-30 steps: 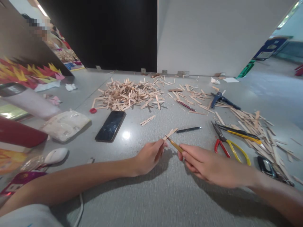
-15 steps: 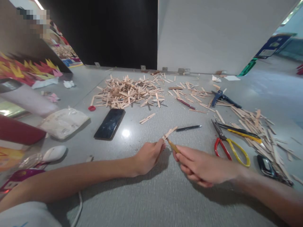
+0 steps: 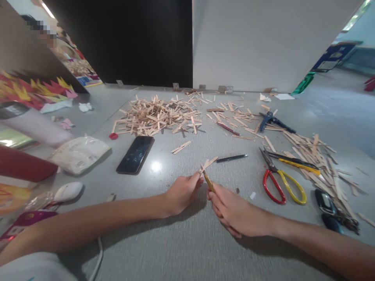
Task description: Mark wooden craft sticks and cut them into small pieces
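Observation:
My left hand [image 3: 183,195] is closed, pinching small flat wooden craft sticks [image 3: 211,162] that cross each other near the thumb. In my right hand [image 3: 231,210] is a slim yellow-brown pencil-like tool [image 3: 209,182], gripped between thumb and fingers. Its tip meets the sticks or lies right beside them; I cannot tell which. Just beyond the hands lies a black pen [image 3: 232,158]. Scissors [image 3: 271,168] with one red and one yellow handle rest to the right of my right hand. Two loose sticks [image 3: 181,147] lie farther off.
A heap of joined craft sticks [image 3: 158,115] is at the back, with loose sticks [image 3: 319,156] on the right. Around them are a phone [image 3: 136,154], blue-handled pliers [image 3: 275,121], a yellow-and-black cutter [image 3: 299,164], keys [image 3: 336,210], a mouse [image 3: 68,191] and a plastic packet [image 3: 81,153].
My right hand has shifted left and turned, so the pencil-like tool now points more steeply up at the sticks. My left hand stays almost where it was.

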### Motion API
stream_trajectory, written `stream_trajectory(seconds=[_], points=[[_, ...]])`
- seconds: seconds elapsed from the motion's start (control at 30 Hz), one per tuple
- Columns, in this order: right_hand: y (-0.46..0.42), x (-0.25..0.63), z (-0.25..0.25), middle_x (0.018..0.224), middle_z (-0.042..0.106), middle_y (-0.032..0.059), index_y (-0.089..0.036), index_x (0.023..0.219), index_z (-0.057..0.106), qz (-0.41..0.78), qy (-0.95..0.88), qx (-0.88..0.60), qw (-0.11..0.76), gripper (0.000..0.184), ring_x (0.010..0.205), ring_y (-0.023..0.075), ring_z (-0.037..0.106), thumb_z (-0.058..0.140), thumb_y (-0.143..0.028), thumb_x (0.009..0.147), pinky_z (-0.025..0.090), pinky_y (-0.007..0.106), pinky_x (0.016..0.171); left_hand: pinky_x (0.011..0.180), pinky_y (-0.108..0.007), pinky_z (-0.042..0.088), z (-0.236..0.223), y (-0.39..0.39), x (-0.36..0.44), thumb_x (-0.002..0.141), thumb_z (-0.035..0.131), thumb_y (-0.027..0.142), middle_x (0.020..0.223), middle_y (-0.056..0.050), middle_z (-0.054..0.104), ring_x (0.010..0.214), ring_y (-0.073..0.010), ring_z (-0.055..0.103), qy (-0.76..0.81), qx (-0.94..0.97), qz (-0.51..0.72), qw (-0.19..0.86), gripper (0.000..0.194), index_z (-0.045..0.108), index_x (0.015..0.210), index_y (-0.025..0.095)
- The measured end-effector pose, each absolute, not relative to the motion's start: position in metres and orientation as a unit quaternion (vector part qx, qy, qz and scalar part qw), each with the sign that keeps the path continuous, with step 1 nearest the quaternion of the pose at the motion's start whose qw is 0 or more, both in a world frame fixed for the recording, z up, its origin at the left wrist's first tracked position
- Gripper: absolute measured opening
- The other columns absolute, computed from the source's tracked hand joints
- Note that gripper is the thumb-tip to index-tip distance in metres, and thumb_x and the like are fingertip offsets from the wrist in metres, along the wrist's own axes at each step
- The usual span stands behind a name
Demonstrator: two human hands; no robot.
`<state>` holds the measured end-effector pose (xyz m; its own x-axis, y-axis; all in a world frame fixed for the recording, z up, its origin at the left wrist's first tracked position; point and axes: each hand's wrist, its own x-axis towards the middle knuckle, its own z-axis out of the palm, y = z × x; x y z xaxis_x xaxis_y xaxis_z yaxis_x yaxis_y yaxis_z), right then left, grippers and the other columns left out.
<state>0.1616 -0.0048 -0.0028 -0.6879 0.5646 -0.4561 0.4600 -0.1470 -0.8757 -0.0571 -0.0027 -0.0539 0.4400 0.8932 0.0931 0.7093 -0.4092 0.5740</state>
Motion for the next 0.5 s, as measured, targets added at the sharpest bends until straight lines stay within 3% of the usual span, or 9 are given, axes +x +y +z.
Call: stream_trajectory(seconds=[0.13, 0.23, 0.33, 0.5], points=[[0.009, 0.161, 0.016, 0.075, 0.041, -0.0090, -0.026, 0.105, 0.046, 0.692, -0.589, -0.417, -0.019, 0.031, 0.046, 0.0071, 0.039, 0.045, -0.056, 0.112, 0.045, 0.021, 0.040, 0.057, -0.025, 0.043, -0.050, -0.001, -0.059, 0.115, 0.027, 0.030, 0.070, 0.004, 0.059, 0.053, -0.0139, 0.054, 0.481, 0.815, 0.217, 0.240, 0.031, 0.053, 0.099, 0.023], [0.018, 0.162, 0.026, 0.076, 0.045, -0.0066, -0.023, 0.097, 0.048, 0.689, -0.588, -0.425, 0.004, 0.036, 0.053, 0.0080, 0.045, 0.044, -0.056, 0.113, 0.050, 0.022, 0.050, 0.059, -0.025, 0.045, -0.050, 0.000, -0.060, 0.114, 0.027, 0.028, 0.070, 0.004, 0.060, 0.055, -0.0146, 0.057, 0.471, 0.819, 0.222, 0.241, 0.029, 0.054, 0.106, 0.023], [0.023, 0.165, 0.032, 0.075, 0.045, -0.0060, -0.022, 0.095, 0.051, 0.684, -0.586, -0.434, 0.028, 0.040, 0.055, 0.0072, 0.042, 0.043, -0.056, 0.114, 0.039, 0.019, 0.050, 0.061, -0.025, 0.047, -0.052, 0.000, -0.061, 0.109, 0.031, 0.020, 0.074, 0.002, 0.064, 0.059, -0.0161, 0.062, 0.460, 0.831, 0.205, 0.237, 0.021, 0.052, 0.107, 0.023], [0.024, 0.172, 0.029, 0.071, 0.036, -0.0091, -0.026, 0.100, 0.046, 0.728, -0.539, -0.424, -0.004, 0.036, 0.052, 0.0081, 0.029, 0.048, -0.060, 0.110, 0.025, 0.019, 0.045, 0.061, -0.026, 0.048, -0.057, -0.003, -0.061, 0.096, 0.041, 0.008, 0.075, 0.000, 0.066, 0.062, -0.0190, 0.066, 0.457, 0.848, 0.153, 0.220, 0.018, 0.050, 0.101, 0.023]])
